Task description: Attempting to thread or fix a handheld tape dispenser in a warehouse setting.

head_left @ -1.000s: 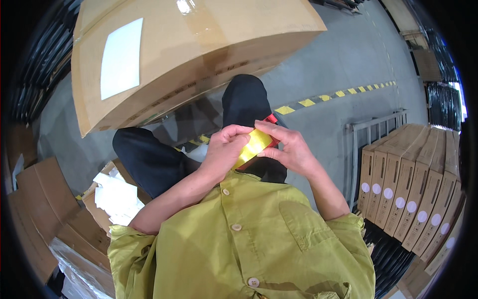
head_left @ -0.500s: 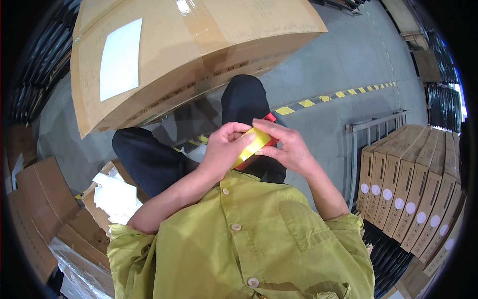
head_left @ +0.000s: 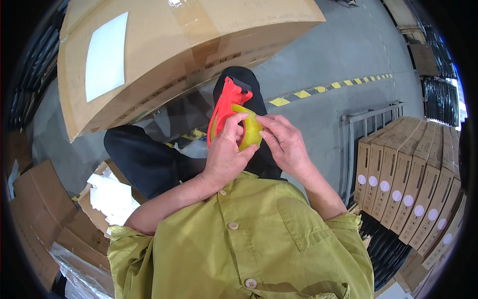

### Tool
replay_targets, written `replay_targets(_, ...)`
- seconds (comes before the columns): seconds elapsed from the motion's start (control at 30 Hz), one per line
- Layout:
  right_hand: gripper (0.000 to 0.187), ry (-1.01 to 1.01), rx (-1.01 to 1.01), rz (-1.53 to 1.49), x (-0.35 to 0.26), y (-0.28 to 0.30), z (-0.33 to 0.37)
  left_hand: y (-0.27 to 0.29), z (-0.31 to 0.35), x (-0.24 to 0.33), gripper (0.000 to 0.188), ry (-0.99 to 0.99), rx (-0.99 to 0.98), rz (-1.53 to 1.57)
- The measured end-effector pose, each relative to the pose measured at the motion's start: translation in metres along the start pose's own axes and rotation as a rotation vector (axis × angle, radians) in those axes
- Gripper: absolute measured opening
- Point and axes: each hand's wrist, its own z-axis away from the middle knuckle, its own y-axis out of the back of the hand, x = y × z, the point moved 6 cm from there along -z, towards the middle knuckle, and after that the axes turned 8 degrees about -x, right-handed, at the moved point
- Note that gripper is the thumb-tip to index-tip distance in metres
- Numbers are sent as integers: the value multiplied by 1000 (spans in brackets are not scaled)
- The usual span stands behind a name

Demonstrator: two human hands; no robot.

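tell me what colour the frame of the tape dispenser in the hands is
Red-orange plastic tape dispenser frame, around a yellow tape roll; it shows best in the head view.

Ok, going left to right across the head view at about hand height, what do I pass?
Flattened cardboard pieces → dark trouser leg → left hand gripping the red tape dispenser with its yellow-green roll → right hand → grey metal rack → row of upright brown cartons.
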Motion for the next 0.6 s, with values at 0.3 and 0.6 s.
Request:
replay_targets(0.3, 19, 13, 37, 111, -18, 12, 9, -6, 7, 23, 60, 146, -110, 163)
replay_targets(0.6, 16, 115, -78, 365, -29, 11, 3, -7, 10, 22, 58, 59, -55, -18)
